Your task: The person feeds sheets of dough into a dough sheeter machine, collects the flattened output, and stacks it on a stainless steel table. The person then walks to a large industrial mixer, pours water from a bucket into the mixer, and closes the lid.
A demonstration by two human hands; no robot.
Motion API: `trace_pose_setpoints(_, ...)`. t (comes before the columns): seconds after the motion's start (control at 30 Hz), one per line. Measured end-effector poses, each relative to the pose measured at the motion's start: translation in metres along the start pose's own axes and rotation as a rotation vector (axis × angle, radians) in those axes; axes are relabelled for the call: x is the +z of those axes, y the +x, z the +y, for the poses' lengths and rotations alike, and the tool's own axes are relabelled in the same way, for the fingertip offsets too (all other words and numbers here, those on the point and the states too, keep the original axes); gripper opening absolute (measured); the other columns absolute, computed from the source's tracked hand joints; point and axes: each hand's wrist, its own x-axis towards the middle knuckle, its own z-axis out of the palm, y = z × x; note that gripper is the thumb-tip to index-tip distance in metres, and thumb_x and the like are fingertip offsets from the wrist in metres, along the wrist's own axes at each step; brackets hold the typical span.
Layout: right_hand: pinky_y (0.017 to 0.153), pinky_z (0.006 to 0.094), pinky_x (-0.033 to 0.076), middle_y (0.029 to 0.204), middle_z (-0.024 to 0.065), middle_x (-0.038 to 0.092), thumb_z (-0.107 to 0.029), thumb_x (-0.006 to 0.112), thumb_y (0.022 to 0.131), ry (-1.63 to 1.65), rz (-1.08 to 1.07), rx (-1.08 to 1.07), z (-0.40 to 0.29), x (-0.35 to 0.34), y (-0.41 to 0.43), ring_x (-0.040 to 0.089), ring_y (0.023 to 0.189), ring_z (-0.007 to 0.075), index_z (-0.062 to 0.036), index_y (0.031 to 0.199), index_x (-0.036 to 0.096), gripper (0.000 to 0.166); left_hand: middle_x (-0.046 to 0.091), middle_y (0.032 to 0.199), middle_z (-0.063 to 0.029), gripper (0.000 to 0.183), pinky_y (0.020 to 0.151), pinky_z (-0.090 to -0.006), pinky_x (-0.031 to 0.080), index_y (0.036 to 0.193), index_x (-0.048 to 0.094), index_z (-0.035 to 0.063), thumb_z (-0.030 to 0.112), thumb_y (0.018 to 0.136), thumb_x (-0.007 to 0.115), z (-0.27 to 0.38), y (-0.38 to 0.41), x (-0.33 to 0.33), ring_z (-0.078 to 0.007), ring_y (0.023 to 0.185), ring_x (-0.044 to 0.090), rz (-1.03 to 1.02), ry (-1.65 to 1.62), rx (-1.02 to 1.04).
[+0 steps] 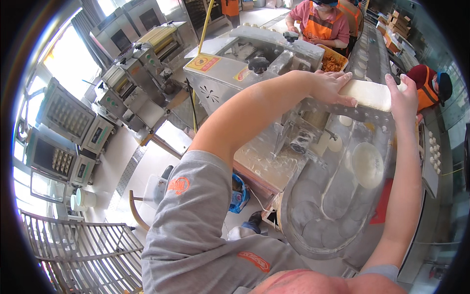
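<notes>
A thick white slab of dough [367,95] spans the gap between my two hands at the top of a dough-forming machine [235,77]. My left hand [332,88] grips the slab's left end, fingers over the top and thumb along the near side. At the right end, my right hand [403,96] holds it with fingers pointing up. Whether the slab rests on the metal below cannot be told. Beneath it, a curved slat conveyor [325,224] carries a thin dough round [345,120] near the machine outlet. A white floury bowl [368,165] sits over the conveyor's middle.
A co-worker in an orange apron [318,27] stands beyond the machine near a tub of orange-brown filling [332,60]. Another person [426,86] is at right. Dough rounds line a straight conveyor [361,55]. A metal rack [84,253] and ovens [55,154] stand left.
</notes>
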Motion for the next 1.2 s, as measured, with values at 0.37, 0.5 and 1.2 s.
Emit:
trace_pose_setpoints(0.37, 0.104, 0.0391, 0.038, 0.127, 0.0243, 0.055, -0.044, 0.068, 0.085, -0.093, -0.044, -0.03, -0.009, -0.004, -0.003, 0.051, 0.121, 0.0351, 0.0056, 0.121, 0.058, 0.062, 0.02, 0.157, -0.0215, 0.112, 0.115, -0.05, 0.02, 0.153, 0.013, 0.0013, 0.086, 0.081, 0.03, 0.0, 0.001, -0.002, -0.0335, 0.146, 0.021, -0.015, 0.032, 0.003)
trace_pose_setpoints(0.5, 0.102, 0.0387, 0.04, 0.123, 0.0231, 0.059, -0.044, 0.068, 0.085, -0.072, -0.104, -0.005, -0.005, -0.002, 0.0, 0.055, 0.118, 0.0342, 0.006, 0.119, 0.059, 0.061, 0.021, 0.157, -0.0219, 0.115, 0.115, -0.0501, 0.021, 0.152, 0.014, -0.0022, 0.087, 0.081, 0.029, 0.0, 0.002, -0.001, -0.034, 0.146, 0.021, -0.018, 0.029, -0.001)
trace_pose_setpoints(1.2, 0.098, 0.0363, 0.044, 0.119, 0.02, 0.063, -0.045, 0.066, 0.087, 0.022, -0.198, 0.066, -0.006, 0.001, 0.0, 0.059, 0.113, 0.0293, 0.0058, 0.118, 0.06, 0.06, 0.027, 0.155, -0.0183, 0.114, 0.115, -0.0485, 0.023, 0.155, 0.018, 0.0128, 0.091, 0.074, 0.035, -0.003, 0.003, 0.002, -0.0339, 0.144, 0.026, 0.04, -0.032, 0.011)
